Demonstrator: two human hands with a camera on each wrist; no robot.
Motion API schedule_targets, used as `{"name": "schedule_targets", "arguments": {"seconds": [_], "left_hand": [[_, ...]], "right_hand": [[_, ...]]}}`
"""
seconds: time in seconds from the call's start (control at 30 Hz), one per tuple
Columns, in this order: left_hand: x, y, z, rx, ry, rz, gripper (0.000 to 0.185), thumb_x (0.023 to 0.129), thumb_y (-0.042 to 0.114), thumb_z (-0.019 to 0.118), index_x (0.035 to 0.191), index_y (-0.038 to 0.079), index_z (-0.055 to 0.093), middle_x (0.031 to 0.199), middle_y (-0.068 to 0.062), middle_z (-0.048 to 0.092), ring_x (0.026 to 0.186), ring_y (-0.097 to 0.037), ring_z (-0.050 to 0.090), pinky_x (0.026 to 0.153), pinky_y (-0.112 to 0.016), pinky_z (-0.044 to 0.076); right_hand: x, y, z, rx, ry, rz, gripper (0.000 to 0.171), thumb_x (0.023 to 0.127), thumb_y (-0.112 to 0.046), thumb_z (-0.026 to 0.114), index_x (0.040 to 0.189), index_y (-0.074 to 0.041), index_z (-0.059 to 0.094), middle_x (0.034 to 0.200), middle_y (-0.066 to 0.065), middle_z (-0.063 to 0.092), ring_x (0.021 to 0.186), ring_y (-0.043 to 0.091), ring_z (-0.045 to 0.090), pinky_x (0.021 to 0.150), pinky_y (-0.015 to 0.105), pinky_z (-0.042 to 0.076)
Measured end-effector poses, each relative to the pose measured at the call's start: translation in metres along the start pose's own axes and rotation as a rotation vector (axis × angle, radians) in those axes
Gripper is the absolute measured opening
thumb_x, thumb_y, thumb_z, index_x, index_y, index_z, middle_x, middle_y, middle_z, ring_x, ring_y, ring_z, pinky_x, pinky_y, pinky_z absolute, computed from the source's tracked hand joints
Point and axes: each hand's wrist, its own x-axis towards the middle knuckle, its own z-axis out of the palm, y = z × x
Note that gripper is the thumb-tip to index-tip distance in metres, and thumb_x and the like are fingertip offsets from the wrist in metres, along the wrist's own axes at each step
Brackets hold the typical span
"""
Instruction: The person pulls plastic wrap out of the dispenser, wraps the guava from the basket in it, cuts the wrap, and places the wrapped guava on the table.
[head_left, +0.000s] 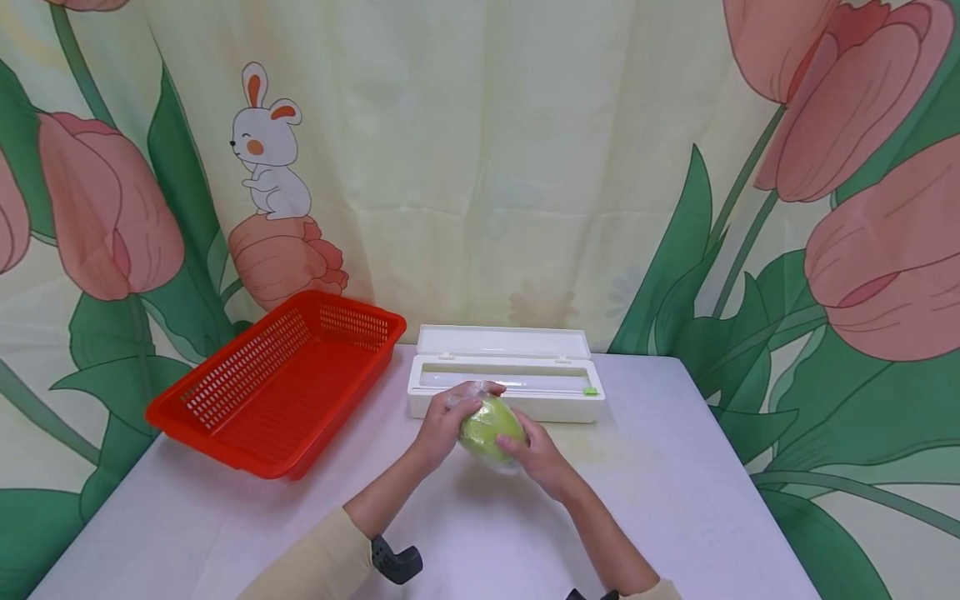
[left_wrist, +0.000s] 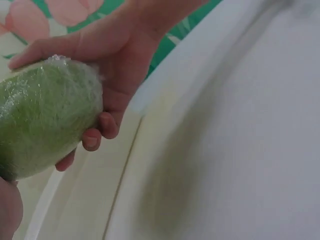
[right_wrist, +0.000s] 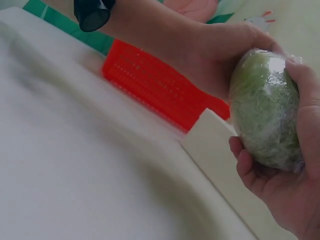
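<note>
Green fruit [head_left: 491, 431], wrapped in clear film, cradled above the tabletop [head_left: 675, 500] between both hands, likely so the film can be pressed flat all round. Left hand [head_left: 442, 425] curled over the far-left side; right hand [head_left: 538, 460] cupped beneath, fingers [right_wrist: 250, 167] bent round the underside. Just beyond the fingertips, the white film dispenser [head_left: 506, 383], lid up; off past the left hand, a red basket [head_left: 277, 383]. Film edges hard to trace; dispenser roll hidden; wrist views blurred.

Two bare hands, left hand [head_left: 442, 427] and right hand [head_left: 542, 458], pale cream sleeves pushed back up the forearms, black camera mount [head_left: 395, 561] strapped behind the left fingers
</note>
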Motion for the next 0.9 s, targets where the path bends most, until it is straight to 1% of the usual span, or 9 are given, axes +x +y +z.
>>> {"name": "schedule_targets", "arguments": {"seconds": [0.23, 0.33, 0.43, 0.5, 0.57, 0.67, 0.73, 0.8, 0.9], "left_hand": [[0.001, 0.007, 0.001, 0.228, -0.043, 0.156, 0.03, 0.092, 0.0, 0.041, 0.107, 0.01, 0.065, 0.109, -0.006, 0.067, 0.109, -0.018, 0.06, 0.09, -0.025, 0.049], [0.001, 0.012, 0.0, 0.394, -0.059, 0.201, 0.024, 0.091, 0.01, 0.049, 0.109, 0.014, 0.064, 0.11, -0.001, 0.067, 0.108, -0.014, 0.06, 0.09, -0.03, 0.05], [0.001, 0.016, 0.001, 0.609, -0.079, 0.188, 0.028, 0.092, 0.028, 0.05, 0.115, 0.017, 0.062, 0.116, 0.004, 0.064, 0.11, -0.012, 0.058, 0.091, -0.034, 0.049], [0.002, 0.018, 0.002, 0.697, -0.089, 0.125, 0.037, 0.094, 0.039, 0.043, 0.119, 0.017, 0.06, 0.119, 0.005, 0.062, 0.111, -0.012, 0.057, 0.092, -0.035, 0.049], [0.004, 0.018, 0.004, 0.692, -0.064, 0.026, 0.044, 0.096, 0.043, 0.035, 0.123, 0.015, 0.058, 0.121, 0.002, 0.062, 0.113, -0.016, 0.056, 0.093, -0.038, 0.048], [0.008, 0.018, 0.005, 0.519, 0.035, -0.182, 0.045, 0.096, 0.044, 0.034, 0.129, 0.019, 0.052, 0.125, 0.0, 0.059, 0.118, -0.02, 0.053, 0.098, -0.043, 0.043], [0.011, 0.016, 0.005, 0.384, 0.106, -0.289, 0.044, 0.095, 0.044, 0.038, 0.13, 0.02, 0.05, 0.128, -0.001, 0.056, 0.122, -0.022, 0.049, 0.102, -0.045, 0.038], [0.011, 0.014, 0.004, 0.284, 0.136, -0.387, 0.043, 0.093, 0.043, 0.042, 0.128, 0.022, 0.052, 0.128, -0.001, 0.056, 0.12, -0.022, 0.049, 0.101, -0.044, 0.038], [0.012, 0.011, 0.005, 0.233, 0.154, -0.444, 0.038, 0.094, 0.036, 0.04, 0.114, 0.014, 0.064, 0.112, -0.004, 0.064, 0.101, -0.018, 0.056, 0.088, -0.034, 0.044]], "right_hand": [[0.006, 0.009, -0.005, -0.006, -0.062, -0.013, 0.034, 0.095, -0.022, 0.039, 0.118, 0.0, 0.05, 0.091, 0.002, 0.056, 0.079, 0.009, 0.055, 0.072, 0.025, 0.049], [0.012, 0.016, -0.008, 0.0, -0.064, -0.025, 0.032, 0.095, -0.023, 0.039, 0.114, 0.0, 0.052, 0.088, 0.001, 0.058, 0.076, 0.009, 0.056, 0.069, 0.026, 0.05], [0.015, 0.019, -0.01, -0.043, -0.021, -0.025, 0.028, 0.093, -0.024, 0.047, 0.11, -0.004, 0.055, 0.087, 0.003, 0.059, 0.075, 0.011, 0.056, 0.066, 0.026, 0.05], [0.015, 0.017, -0.009, -0.115, 0.024, -0.025, 0.028, 0.089, -0.027, 0.055, 0.11, -0.009, 0.057, 0.088, 0.004, 0.059, 0.075, 0.012, 0.055, 0.064, 0.026, 0.049], [0.014, 0.015, -0.008, -0.217, 0.065, -0.04, 0.036, 0.083, -0.033, 0.063, 0.114, -0.015, 0.057, 0.091, 0.002, 0.06, 0.076, 0.012, 0.054, 0.063, 0.025, 0.048], [0.014, 0.011, -0.004, -0.383, 0.115, -0.126, 0.051, 0.075, -0.043, 0.07, 0.12, -0.025, 0.054, 0.098, -0.005, 0.061, 0.079, 0.011, 0.055, 0.063, 0.023, 0.048], [0.014, 0.009, -0.002, -0.496, 0.157, -0.213, 0.059, 0.071, -0.048, 0.072, 0.123, -0.029, 0.052, 0.105, -0.009, 0.061, 0.083, 0.009, 0.056, 0.066, 0.022, 0.049], [0.014, 0.008, 0.0, -0.582, 0.201, -0.283, 0.063, 0.069, -0.052, 0.072, 0.124, -0.028, 0.051, 0.11, -0.011, 0.06, 0.087, 0.006, 0.055, 0.068, 0.021, 0.049], [0.014, 0.008, 0.002, -0.662, 0.251, -0.328, 0.067, 0.068, -0.056, 0.071, 0.124, -0.025, 0.051, 0.113, -0.011, 0.058, 0.089, 0.004, 0.053, 0.068, 0.019, 0.047]]}}
